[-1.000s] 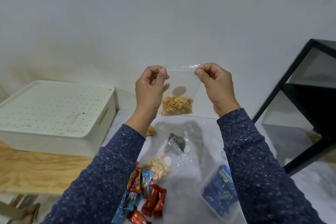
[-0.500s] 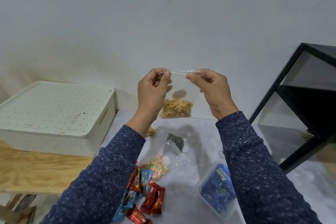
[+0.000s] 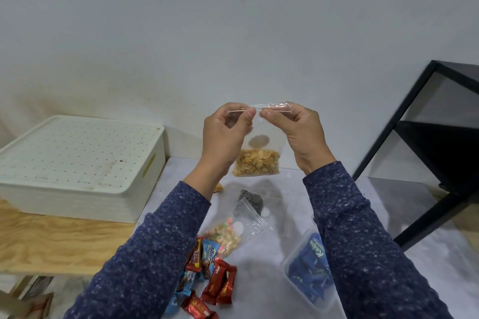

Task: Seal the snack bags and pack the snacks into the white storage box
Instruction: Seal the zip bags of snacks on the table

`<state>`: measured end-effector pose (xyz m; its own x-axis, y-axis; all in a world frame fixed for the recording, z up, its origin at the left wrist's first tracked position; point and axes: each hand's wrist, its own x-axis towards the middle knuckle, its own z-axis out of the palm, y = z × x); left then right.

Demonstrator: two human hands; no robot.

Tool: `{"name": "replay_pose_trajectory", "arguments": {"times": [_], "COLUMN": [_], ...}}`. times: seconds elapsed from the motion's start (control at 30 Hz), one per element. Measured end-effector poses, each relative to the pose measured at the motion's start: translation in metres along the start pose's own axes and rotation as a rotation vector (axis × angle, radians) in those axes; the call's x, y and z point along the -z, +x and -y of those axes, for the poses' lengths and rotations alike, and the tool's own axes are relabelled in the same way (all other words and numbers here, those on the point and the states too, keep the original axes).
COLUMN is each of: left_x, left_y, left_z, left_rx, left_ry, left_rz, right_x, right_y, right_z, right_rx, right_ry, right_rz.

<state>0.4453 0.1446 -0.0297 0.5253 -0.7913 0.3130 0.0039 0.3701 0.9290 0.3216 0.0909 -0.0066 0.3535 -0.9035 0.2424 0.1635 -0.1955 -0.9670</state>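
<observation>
Peanut bag (image 3: 256,158) hangs pinched at its zip strip by left hand (image 3: 223,134) and right hand (image 3: 300,132); an unpressed gap could spill nuts.

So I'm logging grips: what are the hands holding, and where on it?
Both the left hand and right hand pinch the clear peanut bag along its top zip edge; it hangs below them.

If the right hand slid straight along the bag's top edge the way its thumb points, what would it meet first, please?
Most likely the left hand: the right hand pinches the peanut bag with its thumb tip almost touching the left thumb.
</observation>
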Motion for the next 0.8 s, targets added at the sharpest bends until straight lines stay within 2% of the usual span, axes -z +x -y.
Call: {"name": "replay_pose_trajectory", "arguments": {"times": [0.2,0.27,0.37,0.5,0.8], "left_x": [0.0,-0.001,-0.003,-0.006,-0.001], "left_y": [0.003,0.003,0.002,0.003,-0.001], "left_z": [0.0,0.0,-0.002,-0.005,-0.003], "left_rx": [-0.009,0.014,0.09,0.181,0.117], "left_ry": [0.052,0.065,0.042,-0.032,-0.013], "left_rz": [0.047,0.076,0.099,0.084,0.15], "right_x": [0.003,0.003,0.003,0.002,0.001], "right_y": [0.001,0.002,0.003,0.002,-0.001], "right_z": [-0.003,-0.005,-0.008,-0.012,-0.011], "right_rx": [-0.02,0.002,0.095,0.222,0.218], "right_ry": [-0.018,-0.036,-0.137,-0.246,-0.165], "right_rz": [0.048,0.019,-0.004,0.052,0.035]}}
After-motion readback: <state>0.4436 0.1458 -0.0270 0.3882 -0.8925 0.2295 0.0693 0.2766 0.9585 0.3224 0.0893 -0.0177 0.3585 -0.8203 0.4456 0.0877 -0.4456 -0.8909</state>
